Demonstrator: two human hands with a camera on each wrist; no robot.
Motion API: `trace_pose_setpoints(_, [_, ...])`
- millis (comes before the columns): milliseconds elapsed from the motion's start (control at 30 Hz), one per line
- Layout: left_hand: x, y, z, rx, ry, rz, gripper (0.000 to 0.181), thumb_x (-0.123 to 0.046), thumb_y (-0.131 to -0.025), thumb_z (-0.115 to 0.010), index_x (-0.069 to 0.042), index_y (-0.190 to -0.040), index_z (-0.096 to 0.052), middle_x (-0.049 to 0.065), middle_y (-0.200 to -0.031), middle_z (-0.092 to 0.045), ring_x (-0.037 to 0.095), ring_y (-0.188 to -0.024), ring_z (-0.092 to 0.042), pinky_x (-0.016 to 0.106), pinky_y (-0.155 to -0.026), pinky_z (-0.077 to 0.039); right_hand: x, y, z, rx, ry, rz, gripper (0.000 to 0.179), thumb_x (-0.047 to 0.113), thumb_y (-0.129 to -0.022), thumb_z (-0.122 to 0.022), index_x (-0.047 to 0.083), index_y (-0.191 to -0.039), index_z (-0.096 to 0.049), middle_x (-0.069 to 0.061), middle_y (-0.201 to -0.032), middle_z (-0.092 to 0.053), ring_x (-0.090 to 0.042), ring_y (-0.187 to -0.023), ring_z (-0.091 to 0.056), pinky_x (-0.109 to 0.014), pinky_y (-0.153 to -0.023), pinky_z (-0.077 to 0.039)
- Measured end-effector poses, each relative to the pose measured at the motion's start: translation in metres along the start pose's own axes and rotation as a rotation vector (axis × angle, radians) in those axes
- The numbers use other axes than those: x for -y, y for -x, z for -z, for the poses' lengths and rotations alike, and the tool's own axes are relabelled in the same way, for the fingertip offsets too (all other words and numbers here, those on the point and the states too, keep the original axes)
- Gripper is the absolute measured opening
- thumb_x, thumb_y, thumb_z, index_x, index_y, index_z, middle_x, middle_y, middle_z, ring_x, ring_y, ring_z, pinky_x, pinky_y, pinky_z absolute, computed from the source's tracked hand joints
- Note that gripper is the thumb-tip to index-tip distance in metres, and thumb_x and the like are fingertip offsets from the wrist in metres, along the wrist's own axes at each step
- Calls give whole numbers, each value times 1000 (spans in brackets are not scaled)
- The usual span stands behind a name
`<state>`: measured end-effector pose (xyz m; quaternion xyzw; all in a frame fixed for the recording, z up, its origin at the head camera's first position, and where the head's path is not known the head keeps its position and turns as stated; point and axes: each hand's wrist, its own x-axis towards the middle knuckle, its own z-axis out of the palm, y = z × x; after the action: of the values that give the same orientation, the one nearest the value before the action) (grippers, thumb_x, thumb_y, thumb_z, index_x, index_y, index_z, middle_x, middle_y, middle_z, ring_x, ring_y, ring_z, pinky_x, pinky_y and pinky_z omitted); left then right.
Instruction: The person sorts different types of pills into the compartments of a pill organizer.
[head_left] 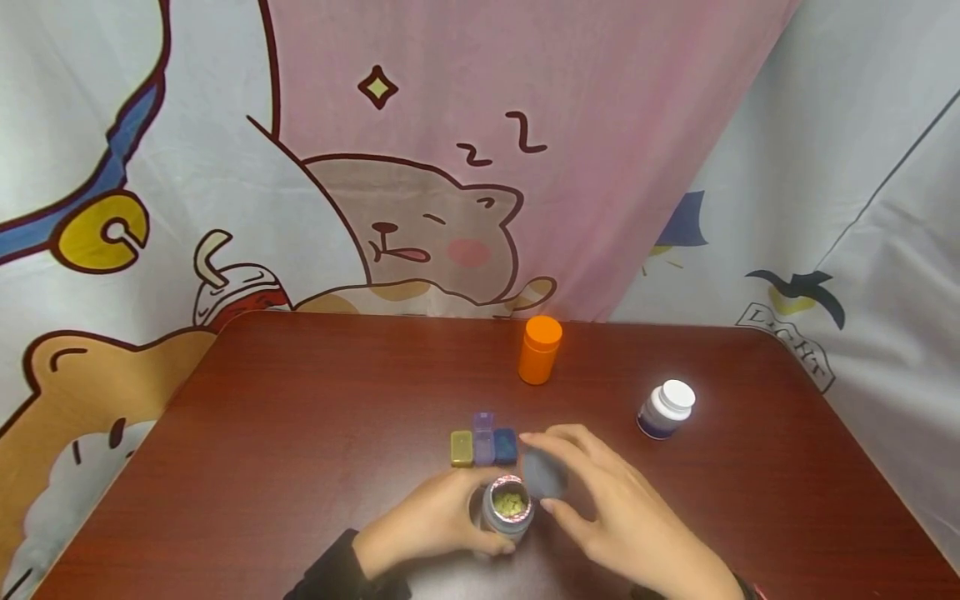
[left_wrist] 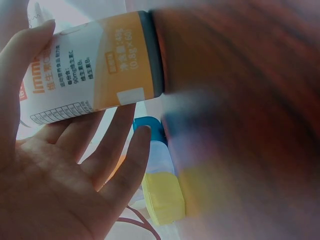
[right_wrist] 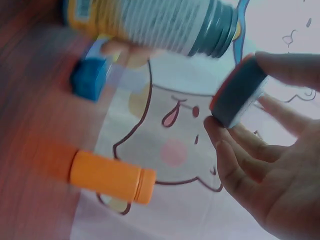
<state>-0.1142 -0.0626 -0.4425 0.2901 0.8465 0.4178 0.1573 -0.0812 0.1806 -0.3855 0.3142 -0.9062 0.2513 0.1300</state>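
Observation:
My left hand grips an opened vitamin bottle with a white and orange label and dark grey ends. Its mouth faces up in the head view, with a torn foil rim around yellow-green tablets. Thumb and fingers go round its sides, and its base is close to the table. To the right of the mouth, my right hand pinches the dark grey cap between thumb and fingers, apart from the bottle. Just beyond my left hand sits a small pill box with yellow, purple and blue compartments; the purple lid stands raised.
An orange bottle stands upright near the table's back edge. To the right is a white-capped bottle with a dark lower part. The reddish-brown table meets a printed cartoon curtain behind it.

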Motion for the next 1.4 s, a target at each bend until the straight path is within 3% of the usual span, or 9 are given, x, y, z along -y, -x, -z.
trace_pose_setpoints(167, [0, 1, -1, -4, -16, 8, 66, -34, -72, -95, -19, -131, -71, -12, -113, -75, -2, -101, -64, 26, -92, -54, -11, 14, 0, 93, -22, -98, 63, 12, -79, -89, 35, -132, -64, 13, -126, -56, -7, -100, -61, -26, -79, -58])
trace_pose_setpoints(267, [0, 1, -1, -11, -38, 15, 70, -36, -71, -96, -16, -133, -70, -8, -116, -76, 1, -104, -66, 28, -95, -55, -20, 26, -2, 135, -50, -154, 57, 10, -79, -87, 29, -124, -58, 18, -115, -54, -4, -93, -59, -23, -75, -55])
trace_pose_setpoints(400, [-2, 1, -1, -9, -44, 22, 72, -35, -71, -96, -14, -135, -69, -6, -117, -76, 3, -107, -66, 28, -96, -54, -31, 38, -6, 189, -117, -163, 57, 4, -77, -83, 21, -119, -49, 19, -97, -52, 2, -81, -54, -20, -68, -48])
trace_pose_setpoints(500, [-2, 1, 0, -8, -42, 28, 73, -35, -71, -96, -15, -135, -69, -6, -118, -76, 4, -107, -66, 29, -97, -54, -38, 41, -8, 262, -120, -183, 58, 6, -79, -83, 18, -126, -51, 17, -104, -54, 1, -86, -55, -21, -72, -52])
trace_pose_setpoints(633, [-3, 1, 0, -10, -46, 39, 75, -36, -70, -96, -14, -137, -68, -6, -120, -76, 5, -108, -66, 29, -97, -54, -45, 42, -9, 319, -35, -211, 60, 11, -79, -86, 14, -133, -60, 11, -121, -53, -5, -97, -59, -26, -82, -58])
trace_pose_setpoints(900, [-4, 2, -2, -22, -105, 30, 76, -40, -71, -95, -16, -137, -67, -7, -118, -76, 7, -107, -68, 31, -94, -56, -62, 46, -8, 339, 12, -173, 63, 6, -67, -93, 4, -125, -70, 7, -113, -55, -7, -90, -58, -24, -73, -53])
trace_pose_setpoints(1167, [-5, 5, -1, 15, -209, 11, 80, -48, -75, -92, -19, -143, -61, -7, -131, -72, 14, -117, -68, 39, -98, -57, -72, 52, -8, 272, 55, -109, 67, -3, -54, -96, 14, -112, -68, 9, -109, -57, -13, -88, -64, -29, -73, -56])
trace_pose_setpoints(1400, [-5, 6, 12, 73, -214, 9, 85, -40, -74, -94, -14, -147, -59, -1, -142, -67, 20, -128, -64, 45, -109, -52, -80, 57, -9, 269, 171, -97, 73, -4, -45, -97, 21, -105, -62, 13, -99, -56, -14, -92, -59, -35, -78, -55])
